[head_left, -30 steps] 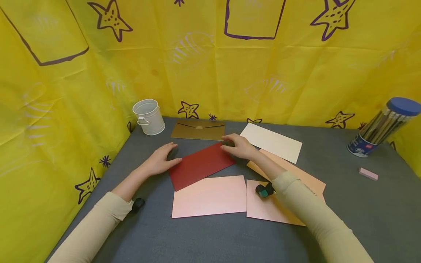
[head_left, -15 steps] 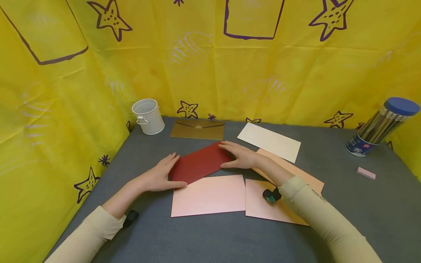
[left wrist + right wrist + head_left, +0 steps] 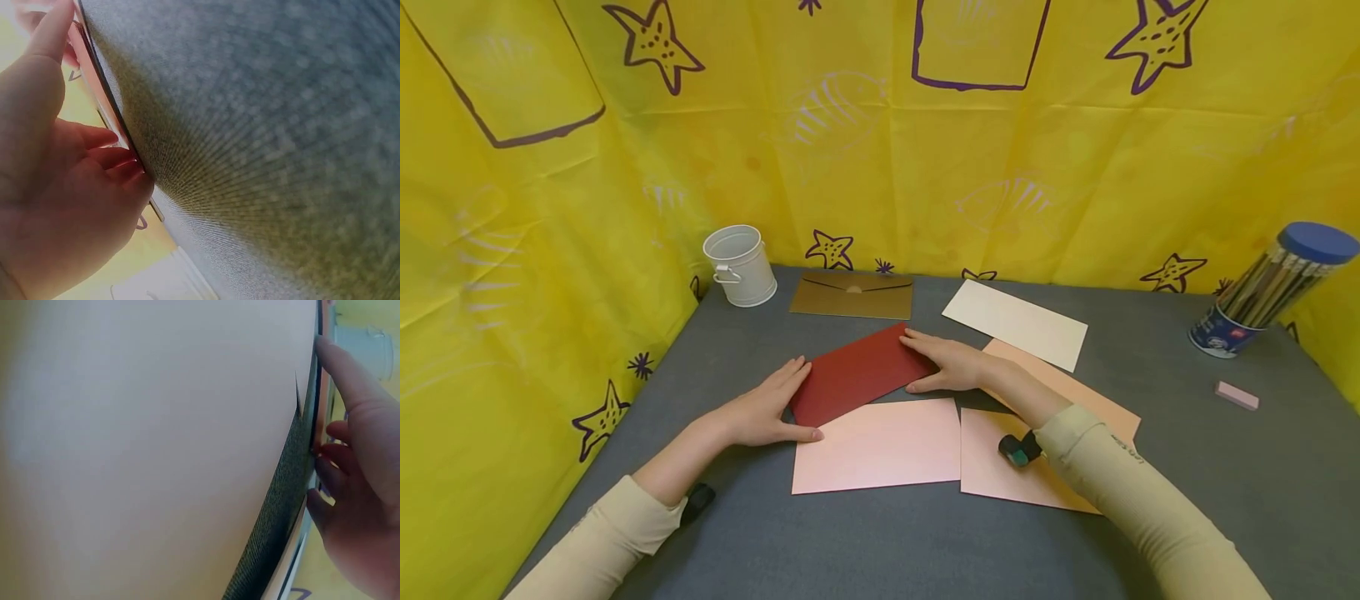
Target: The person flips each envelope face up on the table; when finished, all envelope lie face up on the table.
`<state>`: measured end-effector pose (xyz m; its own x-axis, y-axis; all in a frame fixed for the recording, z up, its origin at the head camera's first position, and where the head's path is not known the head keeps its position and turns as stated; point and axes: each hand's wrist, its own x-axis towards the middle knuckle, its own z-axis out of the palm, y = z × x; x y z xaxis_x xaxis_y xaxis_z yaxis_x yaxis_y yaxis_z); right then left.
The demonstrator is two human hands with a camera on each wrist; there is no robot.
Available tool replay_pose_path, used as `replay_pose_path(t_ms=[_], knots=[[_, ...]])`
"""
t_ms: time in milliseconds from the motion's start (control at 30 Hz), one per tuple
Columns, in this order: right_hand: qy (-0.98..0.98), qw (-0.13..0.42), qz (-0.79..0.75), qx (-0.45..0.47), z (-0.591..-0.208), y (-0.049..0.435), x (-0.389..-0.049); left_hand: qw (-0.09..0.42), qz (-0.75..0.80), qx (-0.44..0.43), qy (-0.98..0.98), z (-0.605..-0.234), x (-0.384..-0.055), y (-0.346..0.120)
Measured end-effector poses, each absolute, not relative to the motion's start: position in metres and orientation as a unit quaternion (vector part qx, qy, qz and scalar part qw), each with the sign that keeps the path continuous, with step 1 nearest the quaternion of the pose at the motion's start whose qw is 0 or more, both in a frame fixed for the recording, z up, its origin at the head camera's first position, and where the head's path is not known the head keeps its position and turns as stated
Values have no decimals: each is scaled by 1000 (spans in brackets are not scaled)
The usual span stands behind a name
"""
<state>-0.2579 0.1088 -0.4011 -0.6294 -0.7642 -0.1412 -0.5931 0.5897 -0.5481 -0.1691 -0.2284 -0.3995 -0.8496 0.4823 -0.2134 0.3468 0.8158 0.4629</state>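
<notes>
A plain red envelope lies at a slant in the middle of the table in the head view, its lower edge overlapping a pale pink envelope. My left hand touches its left end, fingers extended along the short side and thumb stretched past the lower corner. At the right end rests my right hand, fingertips by the upper corner and thumb lower down. Both hands cover parts of the short sides. In the left wrist view the fingers meet the envelope's edge; in the right wrist view the fingers do likewise.
Behind lie a gold envelope with a flap and a cream envelope. A peach envelope and another pink one sit under my right forearm. A white pail, a pencil tub and an eraser stand farther out.
My left hand has slid down and toward me along the red envelope's left end, its thumb now past the lower corner. My right hand has come slightly nearer, onto the right end.
</notes>
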Motion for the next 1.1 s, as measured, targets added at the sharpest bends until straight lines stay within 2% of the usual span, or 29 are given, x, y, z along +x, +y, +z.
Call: replay_pose_path(t_ms=[367, 1100], knots=[[877, 151, -222, -399, -404, 107, -257, 162, 201, 205, 944, -397, -169, -226], [866, 95, -240, -429, -406, 106, -257, 115, 149, 217, 958, -394, -168, -225]])
